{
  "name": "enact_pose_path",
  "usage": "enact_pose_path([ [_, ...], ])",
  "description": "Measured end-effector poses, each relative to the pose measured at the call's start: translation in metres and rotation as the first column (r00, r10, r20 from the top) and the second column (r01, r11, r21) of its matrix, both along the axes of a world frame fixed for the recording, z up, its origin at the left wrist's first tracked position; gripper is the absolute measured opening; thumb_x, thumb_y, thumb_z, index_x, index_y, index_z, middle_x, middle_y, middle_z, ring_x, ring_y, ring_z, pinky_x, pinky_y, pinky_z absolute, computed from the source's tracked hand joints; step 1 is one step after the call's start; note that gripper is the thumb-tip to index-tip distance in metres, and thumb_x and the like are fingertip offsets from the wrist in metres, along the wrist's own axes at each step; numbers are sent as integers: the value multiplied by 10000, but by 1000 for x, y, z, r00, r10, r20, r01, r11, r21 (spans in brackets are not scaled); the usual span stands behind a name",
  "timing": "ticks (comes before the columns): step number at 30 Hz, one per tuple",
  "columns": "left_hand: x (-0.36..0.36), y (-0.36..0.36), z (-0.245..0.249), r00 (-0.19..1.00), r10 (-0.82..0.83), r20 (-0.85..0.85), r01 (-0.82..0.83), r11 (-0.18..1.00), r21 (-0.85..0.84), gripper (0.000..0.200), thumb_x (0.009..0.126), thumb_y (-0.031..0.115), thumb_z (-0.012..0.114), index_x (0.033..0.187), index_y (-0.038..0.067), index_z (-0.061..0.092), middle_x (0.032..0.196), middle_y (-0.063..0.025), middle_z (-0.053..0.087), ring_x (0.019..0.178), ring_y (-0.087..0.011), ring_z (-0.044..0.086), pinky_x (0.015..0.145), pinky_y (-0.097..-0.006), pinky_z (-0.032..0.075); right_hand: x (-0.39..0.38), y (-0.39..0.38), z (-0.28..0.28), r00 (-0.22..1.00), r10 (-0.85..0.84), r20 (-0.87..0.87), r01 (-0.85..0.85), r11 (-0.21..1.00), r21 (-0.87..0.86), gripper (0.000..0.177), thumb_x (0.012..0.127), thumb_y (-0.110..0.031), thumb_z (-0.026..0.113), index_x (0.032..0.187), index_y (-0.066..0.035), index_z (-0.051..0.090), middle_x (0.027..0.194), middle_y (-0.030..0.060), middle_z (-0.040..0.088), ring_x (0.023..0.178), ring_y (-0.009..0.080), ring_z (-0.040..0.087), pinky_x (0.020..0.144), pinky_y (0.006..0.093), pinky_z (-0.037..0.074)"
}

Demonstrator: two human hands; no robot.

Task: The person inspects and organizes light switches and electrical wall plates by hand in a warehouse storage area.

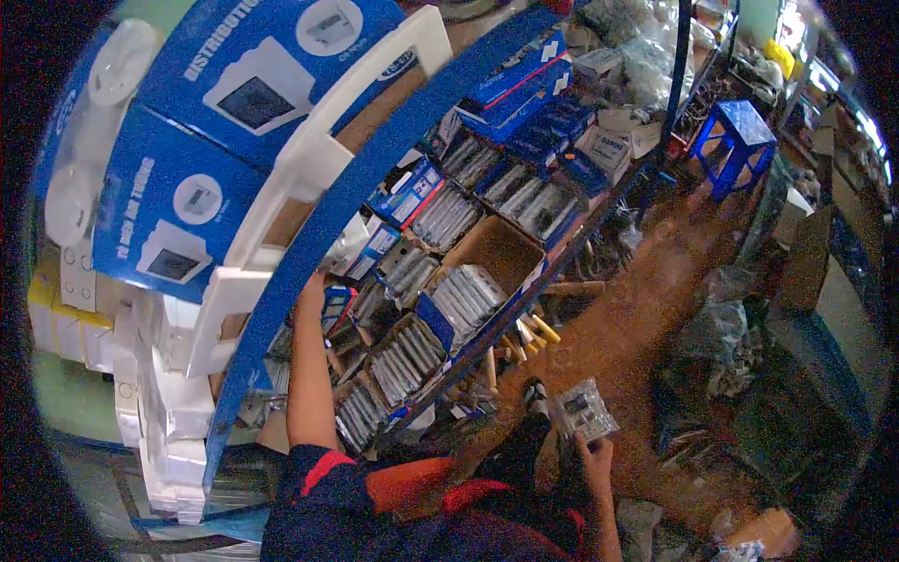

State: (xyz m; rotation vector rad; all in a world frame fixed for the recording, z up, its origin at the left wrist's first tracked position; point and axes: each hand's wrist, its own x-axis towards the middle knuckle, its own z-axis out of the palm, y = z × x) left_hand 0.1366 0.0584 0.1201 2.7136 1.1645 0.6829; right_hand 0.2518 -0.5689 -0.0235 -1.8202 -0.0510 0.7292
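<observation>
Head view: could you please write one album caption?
Right hand holding a clear plastic packet, left hand reaching in beside open cardboard boxes, blue stool beyond.

The one camera sits on the person's head and looks forward and down, in a wide, round view. The dark blue and red shirt (318, 501) is very close at the bottom, the open brown cardboard box (496, 245) and clear, flat plastic packet (586, 409) are farther out, and the small blue plastic stool (738, 126) is far off, top right.
</observation>
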Motion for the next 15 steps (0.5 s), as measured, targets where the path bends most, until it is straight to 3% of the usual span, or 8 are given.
enact_pose_path([
  [2,6,-47,13,894,219,391,22,850,-526,478,848,157,558,1290,100,385,1242,-115,437,1048,-255,509,833,-399,451,4,3,14,1000,0,0,0,998,65,338,807,-245,666,971,43,599,872,94,624,768,157,553,690,317,442],
  [4,31,-143,41,512,531,675,315,615,-723,296,853,172,555,1133,81,523,1024,-76,596,941,-187,572,772,-312,472,8,2,29,998,28,-55,-21,991,130,329,807,-232,663,982,39,601,895,92,627,789,149,552,702,309,443],
  [6,20,-195,42,580,493,649,480,437,-761,237,865,152,537,1095,98,534,985,-42,601,906,-152,576,727,-276,469,16,1,41,984,92,-153,-58,976,209,312,811,-214,657,995,32,604,929,90,629,820,145,550,726,302,441],
  [7,12,-216,39,606,467,644,551,338,-763,210,870,143,527,1077,106,540,966,-26,604,889,-134,579,704,-258,468,20,-2,50,983,138,-122,-110,972,209,337,807,-225,664,1028,18,589,970,92,617,867,161,546,769,309,433],
  [9,-5,-248,26,607,491,625,484,395,-781,177,874,146,526,1047,114,542,940,-2,598,839,-120,575,677,-246,459,26,-2,66,968,246,-51,-230,948,219,397,799,-248,677,1094,-10,559,1053,97,595,960,194,538,856,323,415],
  [11,0,-277,37,575,532,622,460,418,-783,128,878,157,530,999,121,551,884,38,584,725,-81,545,603,-214,437,26,-2,94,974,219,-57,-194,938,288,369,800,-252,676,1060,-11,576,1006,85,606,898,178,550,807,318,435],
  [14,-21,-271,41,569,555,606,462,394,-795,132,878,170,538,1000,124,559,887,40,578,749,-82,545,596,-233,446,23,-9,101,957,261,-126,-208,923,324,336,803,-247,672,1030,-14,590,931,67,619,793,154,560,725,313,456],
  [15,-33,-257,32,585,507,633,477,416,-774,157,877,185,544,1021,126,563,939,21,577,834,-124,565,623,-277,466,25,-10,101,946,285,-154,-223,918,327,326,804,-243,671,1024,-15,593,906,60,622,756,146,562,696,312,462],
])
